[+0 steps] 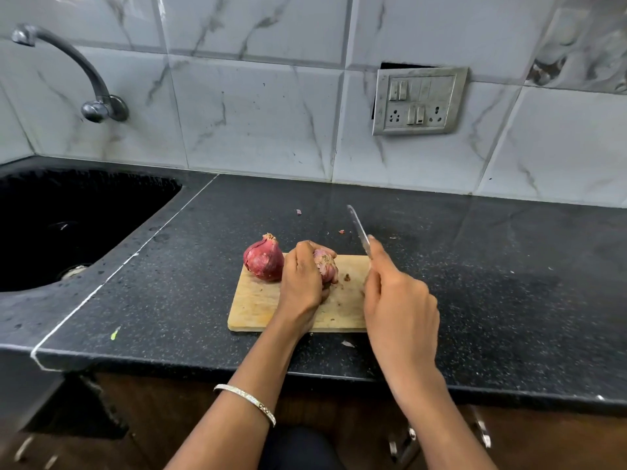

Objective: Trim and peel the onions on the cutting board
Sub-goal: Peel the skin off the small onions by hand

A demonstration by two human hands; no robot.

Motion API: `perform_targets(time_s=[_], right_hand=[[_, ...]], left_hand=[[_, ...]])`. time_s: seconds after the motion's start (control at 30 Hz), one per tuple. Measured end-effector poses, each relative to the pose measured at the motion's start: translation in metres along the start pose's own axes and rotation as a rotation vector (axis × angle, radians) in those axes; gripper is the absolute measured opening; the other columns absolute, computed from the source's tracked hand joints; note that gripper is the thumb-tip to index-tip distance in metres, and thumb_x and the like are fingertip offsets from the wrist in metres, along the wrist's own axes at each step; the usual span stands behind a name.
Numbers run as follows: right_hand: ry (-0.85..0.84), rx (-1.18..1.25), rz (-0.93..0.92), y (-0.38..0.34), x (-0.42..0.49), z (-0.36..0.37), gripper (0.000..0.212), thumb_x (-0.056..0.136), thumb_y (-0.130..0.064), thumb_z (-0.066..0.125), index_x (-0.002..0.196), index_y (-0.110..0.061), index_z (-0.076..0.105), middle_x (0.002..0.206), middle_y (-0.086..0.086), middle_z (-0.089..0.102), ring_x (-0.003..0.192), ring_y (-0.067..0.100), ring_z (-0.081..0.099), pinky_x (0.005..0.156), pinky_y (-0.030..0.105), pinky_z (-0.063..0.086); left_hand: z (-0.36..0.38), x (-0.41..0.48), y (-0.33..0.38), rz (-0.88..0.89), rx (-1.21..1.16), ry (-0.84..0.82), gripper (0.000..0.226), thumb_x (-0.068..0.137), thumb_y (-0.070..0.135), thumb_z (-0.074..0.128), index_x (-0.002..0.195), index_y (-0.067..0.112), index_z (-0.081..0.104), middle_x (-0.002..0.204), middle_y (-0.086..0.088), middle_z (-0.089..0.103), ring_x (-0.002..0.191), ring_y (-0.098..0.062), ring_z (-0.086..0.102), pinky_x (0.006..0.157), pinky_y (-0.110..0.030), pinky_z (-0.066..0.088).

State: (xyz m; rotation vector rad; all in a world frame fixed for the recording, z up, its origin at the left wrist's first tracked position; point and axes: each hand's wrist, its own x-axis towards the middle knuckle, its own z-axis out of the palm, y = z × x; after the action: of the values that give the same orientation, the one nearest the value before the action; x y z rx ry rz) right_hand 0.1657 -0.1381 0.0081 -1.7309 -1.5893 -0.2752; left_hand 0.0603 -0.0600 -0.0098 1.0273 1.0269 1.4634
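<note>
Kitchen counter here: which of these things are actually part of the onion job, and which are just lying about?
Part of the job:
held onion, in the left hand
second onion
knife, in the right hand
cutting board

Just there:
sink
tap
wall sockets
skin scraps on the counter

Left hand (pixel 303 278) fingers curled downward; right hand (pixel 400 300) fisted, raised.

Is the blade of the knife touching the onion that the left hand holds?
No. The steel knife blade in the right hand points up and away, clear of the pale onion that the left hand grips.
</note>
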Motion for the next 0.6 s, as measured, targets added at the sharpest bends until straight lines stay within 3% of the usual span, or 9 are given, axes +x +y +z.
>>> perform_targets(time_s=[0.2,0.3,0.4,0.53,0.6], right_hand=[[0.031,0.107,-0.186,-0.011,-0.014,-0.001,0.038,0.099,-0.031,0.060,0.136,-0.038,0.063,0.060,-0.004,0.061,0.049,0.021,0.058,0.044,0.035,0.047],[0.047,0.005,-0.238,-0.018,-0.020,0.006,0.039,0.092,-0.026,0.072,0.131,-0.032,0.068,0.060,-0.004,0.061,0.049,0.018,0.058,0.040,0.029,0.039],[0.068,-0.083,-0.220,-0.021,-0.021,0.012,0.043,0.087,-0.026,0.078,0.129,-0.028,0.070,0.062,-0.004,0.061,0.050,0.019,0.059,0.038,0.029,0.038],[0.073,-0.146,-0.231,-0.022,-0.025,0.018,0.053,0.084,-0.022,0.082,0.135,-0.025,0.066,0.066,-0.001,0.060,0.051,0.019,0.060,0.038,0.030,0.041],[0.074,-0.164,-0.227,-0.021,-0.026,0.019,0.059,0.082,-0.020,0.085,0.137,-0.025,0.064,0.069,0.000,0.062,0.055,0.019,0.063,0.040,0.030,0.046]], left_hand=[[-0.002,0.004,-0.002,0.006,0.012,0.013,0.043,0.103,0.015,0.029,0.078,0.008,0.062,0.057,-0.005,0.053,0.051,-0.018,0.044,0.045,-0.025,0.029],[-0.003,0.005,-0.001,0.037,0.048,0.050,0.048,0.104,0.010,0.031,0.071,0.011,0.066,0.056,0.006,0.062,0.054,-0.008,0.054,0.051,-0.025,0.042],[-0.001,0.004,0.001,0.028,0.050,0.052,0.049,0.104,0.010,0.031,0.070,0.012,0.066,0.053,0.007,0.061,0.050,-0.005,0.054,0.053,-0.027,0.041],[-0.001,0.008,-0.001,0.008,0.062,0.056,0.048,0.102,0.017,0.035,0.067,0.017,0.068,0.060,0.005,0.065,0.063,-0.017,0.059,0.065,-0.034,0.045],[-0.001,0.009,-0.003,0.025,0.117,0.050,0.040,0.089,0.038,0.041,0.066,0.023,0.070,0.076,-0.008,0.069,0.079,-0.033,0.063,0.074,-0.049,0.049]])
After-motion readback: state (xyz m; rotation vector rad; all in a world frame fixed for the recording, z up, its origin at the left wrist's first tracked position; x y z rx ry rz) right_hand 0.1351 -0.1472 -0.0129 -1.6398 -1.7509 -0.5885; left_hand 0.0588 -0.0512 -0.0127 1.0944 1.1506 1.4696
